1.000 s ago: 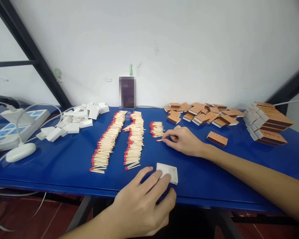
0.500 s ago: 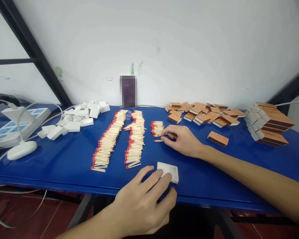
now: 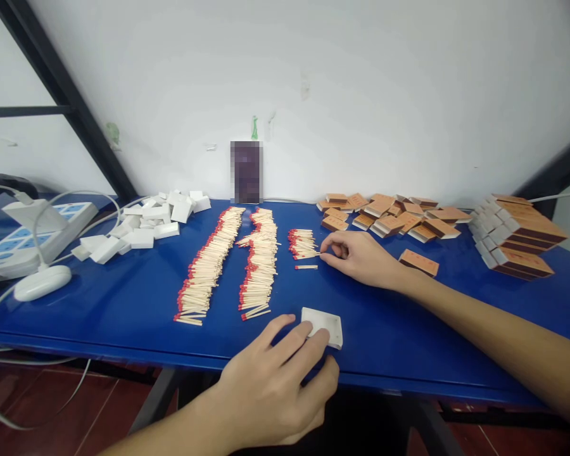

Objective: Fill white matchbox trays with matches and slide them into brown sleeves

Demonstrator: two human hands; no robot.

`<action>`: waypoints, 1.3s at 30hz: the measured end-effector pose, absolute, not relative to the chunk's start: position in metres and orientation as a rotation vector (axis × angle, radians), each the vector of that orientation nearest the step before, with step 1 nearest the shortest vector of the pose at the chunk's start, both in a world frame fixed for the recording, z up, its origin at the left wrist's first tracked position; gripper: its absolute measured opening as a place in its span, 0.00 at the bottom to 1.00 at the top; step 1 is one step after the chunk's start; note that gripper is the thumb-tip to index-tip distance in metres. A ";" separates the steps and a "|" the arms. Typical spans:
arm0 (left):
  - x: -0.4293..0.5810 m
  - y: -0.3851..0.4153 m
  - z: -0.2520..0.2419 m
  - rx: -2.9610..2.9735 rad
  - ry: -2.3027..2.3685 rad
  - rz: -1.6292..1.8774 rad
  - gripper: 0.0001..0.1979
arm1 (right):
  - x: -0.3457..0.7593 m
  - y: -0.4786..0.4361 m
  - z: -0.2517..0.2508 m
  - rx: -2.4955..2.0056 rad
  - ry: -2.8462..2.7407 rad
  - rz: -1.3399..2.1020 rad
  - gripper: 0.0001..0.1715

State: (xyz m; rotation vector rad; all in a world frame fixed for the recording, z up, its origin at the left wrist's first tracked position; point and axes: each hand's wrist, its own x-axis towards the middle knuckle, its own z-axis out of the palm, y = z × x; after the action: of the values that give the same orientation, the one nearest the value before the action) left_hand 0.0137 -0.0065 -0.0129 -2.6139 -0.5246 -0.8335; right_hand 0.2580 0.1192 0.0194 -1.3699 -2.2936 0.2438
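My left hand (image 3: 285,373) rests over a white matchbox tray (image 3: 333,322) near the table's front edge. Its fingertips reach into the tray and hold it; the thumb is partly hidden. My right hand (image 3: 356,256) pinches at the plain end of a matchstick (image 3: 312,256) at the lower right of a small group of matches (image 3: 303,242). A single match (image 3: 306,267) lies just below that group. To the left run two long rows of red-headed matches, a nearer row (image 3: 259,272) and a farther row (image 3: 204,272).
White trays (image 3: 142,237) lie heaped at the left back. Orange matchbox sleeves (image 3: 380,206) are scattered at the right back, with one sleeve (image 3: 418,261) apart. Stacked matchboxes (image 3: 527,231) stand far right. A power strip (image 3: 76,221) with cables occupies the left side.
My right hand has shifted slightly right and up, uncovering more of the small match group and the single match. My left hand stays on the tray. The view has moved a little.
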 end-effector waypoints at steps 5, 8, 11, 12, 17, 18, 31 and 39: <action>0.014 -0.007 -0.012 -2.610 -0.524 -0.832 0.12 | 0.257 0.122 0.022 -1.392 -2.323 0.273 0.09; 0.014 -0.007 -0.012 -2.612 -0.528 -0.824 0.12 | 0.257 0.123 0.022 -1.388 -2.352 0.287 0.10; 0.014 -0.007 -0.012 -2.609 -0.530 -0.829 0.12 | 0.259 0.123 0.023 -1.382 -2.361 0.306 0.10; 0.014 -0.007 -0.012 -2.609 -0.531 -0.830 0.12 | 0.260 0.122 0.023 -1.377 -2.361 0.316 0.10; 0.014 -0.007 -0.012 -2.610 -0.528 -0.826 0.12 | 0.262 0.117 0.022 -1.287 -2.369 0.349 0.11; 0.014 -0.007 -0.012 -2.609 -0.528 -0.823 0.12 | 0.261 0.117 0.021 -1.260 -2.375 0.347 0.11; 0.014 -0.006 -0.012 -2.619 -0.518 -0.801 0.11 | 0.252 0.118 0.015 -1.208 -2.367 0.312 0.11; 0.013 -0.007 -0.011 -2.618 -0.521 -0.811 0.11 | 0.250 0.118 0.014 -1.194 -2.373 0.344 0.14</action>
State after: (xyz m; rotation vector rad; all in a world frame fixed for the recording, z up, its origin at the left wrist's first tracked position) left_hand 0.0132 -0.0070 -0.0113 -2.6178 -0.5209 -0.8108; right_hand 0.2504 0.1182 0.0143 -1.1937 -2.3727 0.3440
